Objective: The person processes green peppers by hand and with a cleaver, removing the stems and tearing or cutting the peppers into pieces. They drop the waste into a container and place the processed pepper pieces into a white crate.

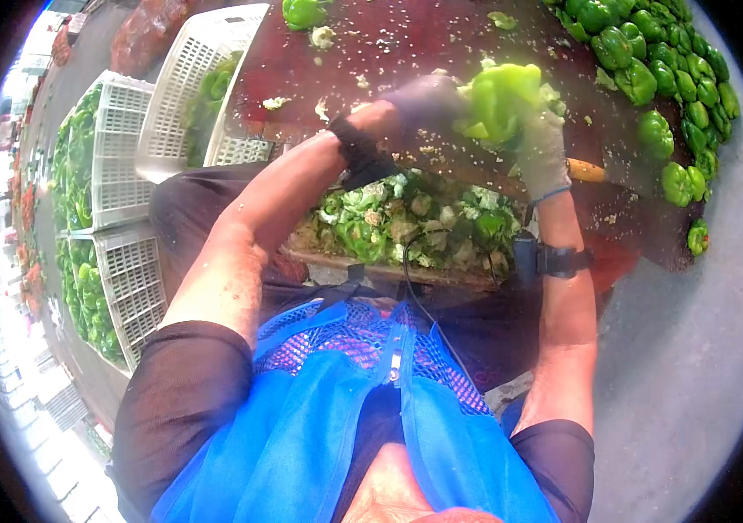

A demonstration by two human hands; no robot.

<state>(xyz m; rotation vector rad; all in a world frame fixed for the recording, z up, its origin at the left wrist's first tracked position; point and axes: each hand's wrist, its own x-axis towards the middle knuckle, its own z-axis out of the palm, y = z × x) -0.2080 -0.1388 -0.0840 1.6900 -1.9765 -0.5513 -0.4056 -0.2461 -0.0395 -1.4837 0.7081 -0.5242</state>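
A green pepper [501,103] is held at one o'clock above the red worktop [280,65] by the gloved right hand [541,150], its fingers closed against it. The left hand [431,98] is blurred at the pepper's nine o'clock; its finger state cannot be told. Peppers [637,80] are heaped at two o'clock.

This looks like a produce-packing area or wholesale vegetable market, though which of the two cannot be told. Green bell peppers [664,78] lie heaped on a dark red table [450,26] scattered with pale seeds and scraps. A container below holds pepper trimmings [371,213]. White slatted plastic crates [123,144], several filled with peppers, stand on bare grey floor [677,349], near a reddish sack [146,39].
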